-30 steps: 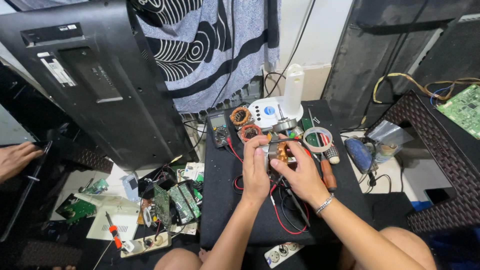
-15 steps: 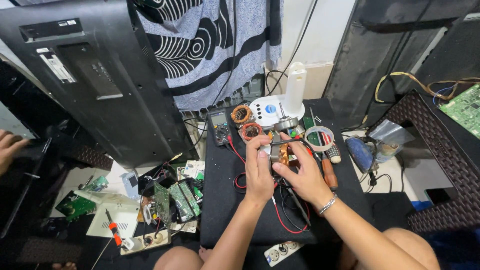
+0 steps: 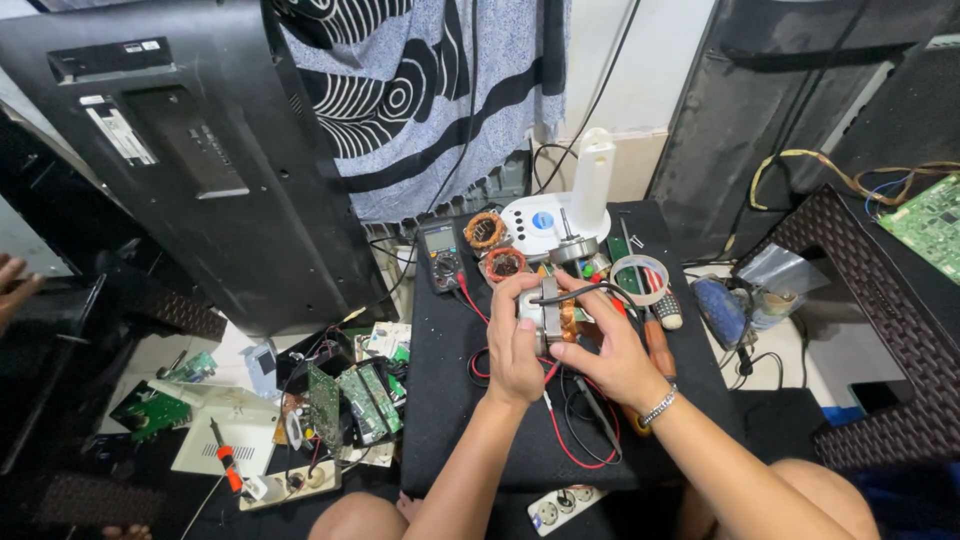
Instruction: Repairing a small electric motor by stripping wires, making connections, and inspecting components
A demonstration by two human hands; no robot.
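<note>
Two big dark panels frame my view: a flat-screen television back [image 3: 170, 150] leaning at left, propped upright as if to expose its rear cover, and another dark panel [image 3: 800, 90] at right. Between them hangs one striped cloth [image 3: 420, 90]. Below lies one black work mat [image 3: 445, 420], which keeps the small parts together on a dark, flat surface. One white fan base [image 3: 560, 215] with its upright post stands at the mat's far edge, out of the way. One multimeter [image 3: 442, 255] lies far left on the mat, its red lead trailing toward the hands, likely kept within reach for testing. I count two copper coils [image 3: 487, 230] beside it, and one tape roll [image 3: 640, 275] to the right. Several green circuit boards [image 3: 360, 400] are heaped off the mat at left; one white power strip [image 3: 565, 505] lies at the near edge. My left hand [image 3: 515, 340] curls closed around the small motor [image 3: 548, 318], gripping its left side above mid-mat to steady it. My right hand [image 3: 610, 350] closes on the motor's right side, fingers pressing its windings. One other person's hand [image 3: 12, 285] shows at far left.
</note>
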